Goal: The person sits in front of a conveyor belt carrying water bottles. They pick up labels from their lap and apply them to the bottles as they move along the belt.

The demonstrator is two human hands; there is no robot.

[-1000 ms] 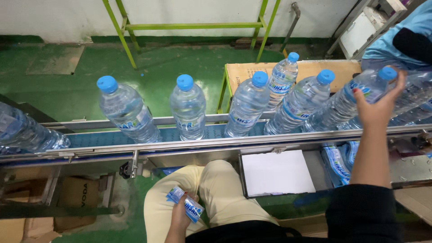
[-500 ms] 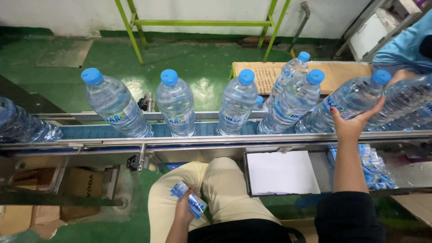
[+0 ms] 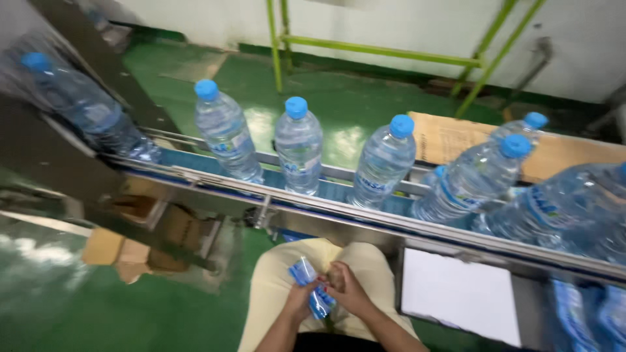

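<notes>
Blue labels (image 3: 312, 287) pinched between both hands' fingers (image 3: 339, 281) over lap

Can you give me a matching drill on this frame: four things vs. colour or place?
Things:
1. bottle caps
2. blank sheet
3. bundle of labels
4. cardboard sheet

Colour or place:
A. white, on the ledge under the conveyor
B. brown, on the floor beyond the conveyor
C. blue, on top of the clear bottles
D. blue and white, between the left hand and right hand over the lap

Pairs: 1-C, 2-A, 3-D, 4-B
</notes>
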